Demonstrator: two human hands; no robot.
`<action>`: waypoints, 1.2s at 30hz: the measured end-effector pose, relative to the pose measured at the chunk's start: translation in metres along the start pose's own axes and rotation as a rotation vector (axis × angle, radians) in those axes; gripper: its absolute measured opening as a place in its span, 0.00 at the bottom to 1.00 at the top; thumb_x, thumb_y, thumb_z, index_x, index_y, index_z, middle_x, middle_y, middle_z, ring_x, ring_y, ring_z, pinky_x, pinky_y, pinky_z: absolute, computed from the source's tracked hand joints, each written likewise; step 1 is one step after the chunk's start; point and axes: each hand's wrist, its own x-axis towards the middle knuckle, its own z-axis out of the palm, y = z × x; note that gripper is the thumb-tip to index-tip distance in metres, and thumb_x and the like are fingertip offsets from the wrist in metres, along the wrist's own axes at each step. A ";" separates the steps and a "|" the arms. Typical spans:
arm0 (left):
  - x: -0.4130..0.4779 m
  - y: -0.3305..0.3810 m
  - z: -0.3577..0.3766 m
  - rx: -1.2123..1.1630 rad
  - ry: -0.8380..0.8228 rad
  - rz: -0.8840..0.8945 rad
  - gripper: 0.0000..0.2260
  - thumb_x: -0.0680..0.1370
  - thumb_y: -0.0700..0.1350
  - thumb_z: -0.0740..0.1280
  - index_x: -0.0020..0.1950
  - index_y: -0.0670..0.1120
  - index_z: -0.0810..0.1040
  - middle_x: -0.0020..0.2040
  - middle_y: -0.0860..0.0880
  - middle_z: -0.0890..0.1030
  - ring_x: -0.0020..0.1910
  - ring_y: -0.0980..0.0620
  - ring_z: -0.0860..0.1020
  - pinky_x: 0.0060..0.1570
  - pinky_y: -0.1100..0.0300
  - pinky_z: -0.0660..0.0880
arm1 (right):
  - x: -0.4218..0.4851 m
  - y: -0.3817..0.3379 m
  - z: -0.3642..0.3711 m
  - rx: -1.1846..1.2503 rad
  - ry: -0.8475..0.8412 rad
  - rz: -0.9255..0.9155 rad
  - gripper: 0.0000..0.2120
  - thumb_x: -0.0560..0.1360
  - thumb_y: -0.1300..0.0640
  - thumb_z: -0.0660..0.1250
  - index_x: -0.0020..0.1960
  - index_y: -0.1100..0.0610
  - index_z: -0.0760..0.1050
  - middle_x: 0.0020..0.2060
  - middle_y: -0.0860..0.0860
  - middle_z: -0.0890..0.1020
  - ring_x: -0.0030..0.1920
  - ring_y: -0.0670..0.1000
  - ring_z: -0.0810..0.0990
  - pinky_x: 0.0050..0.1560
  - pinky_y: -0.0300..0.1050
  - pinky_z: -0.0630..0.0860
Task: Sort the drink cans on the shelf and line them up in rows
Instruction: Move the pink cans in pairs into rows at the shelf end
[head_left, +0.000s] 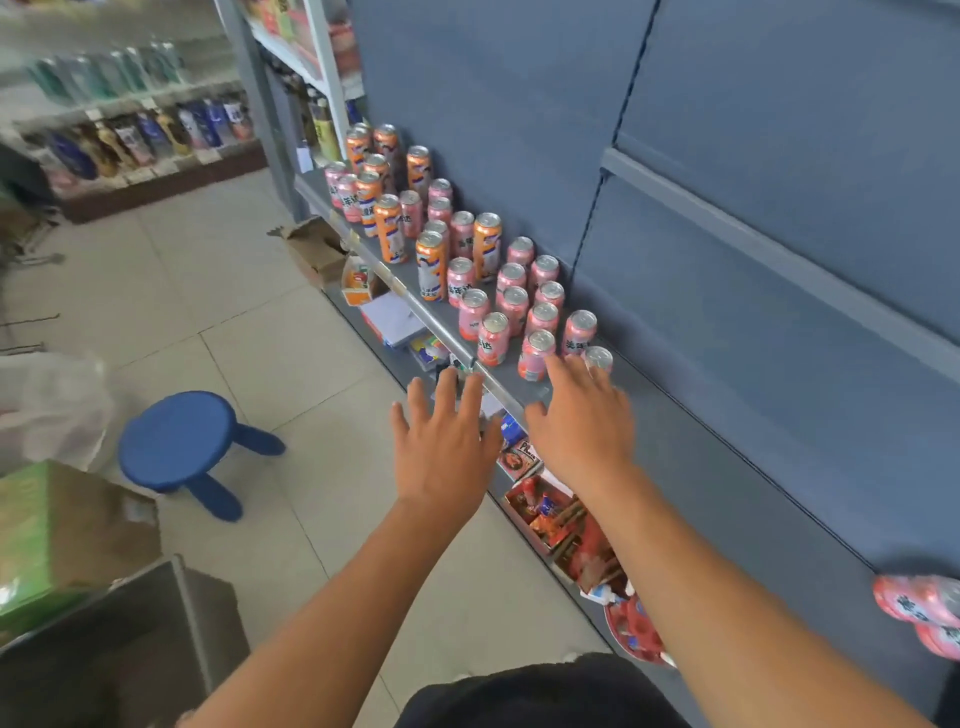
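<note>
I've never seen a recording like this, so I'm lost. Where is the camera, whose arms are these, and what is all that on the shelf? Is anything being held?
There is no machine here. A person wears one wide-angle camera on the head, looking forward and down, so you see their own two arms. The left hand and right hand reach with fingers spread toward a grey shop shelf; neither holds anything. On the shelf stand short pink cans mixed with taller orange cans, not yet in tidy rows. The right hand's fingertips are at the nearest pink ones; I cannot tell whether they touch. A blue stool stands on the floor to the left.
</note>
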 end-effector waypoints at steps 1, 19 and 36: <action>0.005 -0.005 -0.001 -0.006 -0.015 -0.012 0.23 0.82 0.58 0.56 0.75 0.51 0.62 0.76 0.48 0.63 0.74 0.37 0.60 0.70 0.41 0.62 | 0.008 -0.007 0.003 0.000 -0.006 -0.019 0.23 0.76 0.51 0.60 0.70 0.52 0.66 0.66 0.51 0.73 0.66 0.57 0.69 0.62 0.54 0.68; 0.209 -0.016 0.009 0.104 -0.198 -0.006 0.25 0.83 0.59 0.48 0.79 0.53 0.50 0.80 0.48 0.53 0.78 0.39 0.52 0.74 0.42 0.56 | 0.211 0.001 0.045 0.099 -0.052 0.029 0.20 0.75 0.54 0.62 0.66 0.55 0.69 0.58 0.54 0.79 0.61 0.61 0.73 0.53 0.54 0.70; 0.399 -0.070 0.073 0.040 -0.491 0.269 0.27 0.82 0.57 0.53 0.79 0.50 0.51 0.78 0.50 0.57 0.76 0.42 0.58 0.71 0.47 0.61 | 0.293 -0.018 0.121 0.420 -0.225 0.569 0.28 0.77 0.52 0.62 0.76 0.48 0.57 0.65 0.53 0.76 0.61 0.60 0.76 0.57 0.54 0.74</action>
